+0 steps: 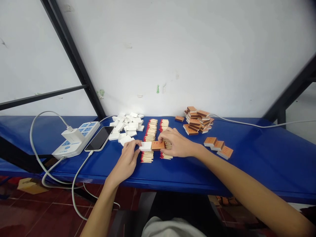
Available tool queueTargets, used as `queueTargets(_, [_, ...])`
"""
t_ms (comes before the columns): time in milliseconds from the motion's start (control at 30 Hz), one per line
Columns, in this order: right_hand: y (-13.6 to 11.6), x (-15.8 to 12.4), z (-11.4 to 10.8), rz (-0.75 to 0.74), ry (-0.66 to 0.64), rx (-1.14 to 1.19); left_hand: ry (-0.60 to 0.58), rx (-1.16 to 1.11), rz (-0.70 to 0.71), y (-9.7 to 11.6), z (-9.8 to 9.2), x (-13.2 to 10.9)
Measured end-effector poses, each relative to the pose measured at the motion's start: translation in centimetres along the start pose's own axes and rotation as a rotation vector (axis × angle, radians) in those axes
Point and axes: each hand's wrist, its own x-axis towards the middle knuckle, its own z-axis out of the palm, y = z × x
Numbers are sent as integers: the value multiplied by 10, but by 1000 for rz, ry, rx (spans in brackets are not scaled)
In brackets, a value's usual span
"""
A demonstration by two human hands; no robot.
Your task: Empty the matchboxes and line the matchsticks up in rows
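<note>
My left hand [129,155] pinches the left end of a white matchbox tray [145,146]. My right hand [174,143] grips an orange-brown matchbox sleeve [157,145] by its right end. Tray and sleeve meet end to end in one line; whether the tray's tip is inside the sleeve I cannot tell. Both are above two long rows of red-tipped matches, a left row [151,131] and a right row [164,124], partly hidden by my hands. Behind my left hand lies a heap of white trays [132,126].
A pile of brown matchboxes [195,121] stands at the back right, with several more boxes [217,145] nearer. On the left are a phone [100,139] and a power strip [76,141] with white cables. The blue table [256,158] meets a white wall.
</note>
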Motion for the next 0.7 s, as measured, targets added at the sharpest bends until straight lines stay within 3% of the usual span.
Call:
queueTargets(233, [-1, 0, -7, 46, 83, 57, 28, 15, 24, -2, 2, 0])
queueTargets(367, [9, 2, -17, 44, 276, 73, 34, 25, 27, -2, 1, 0])
queueTargets(467, [26, -2, -32, 168, 421, -15, 48, 21, 32, 1, 1, 0])
queueTargets(567, [49, -13, -43, 360, 412, -235, 77, 4, 38, 4, 1, 1])
queueTargets(700, [74, -31, -42, 510, 298, -535, 188, -10, 27, 6, 1, 2])
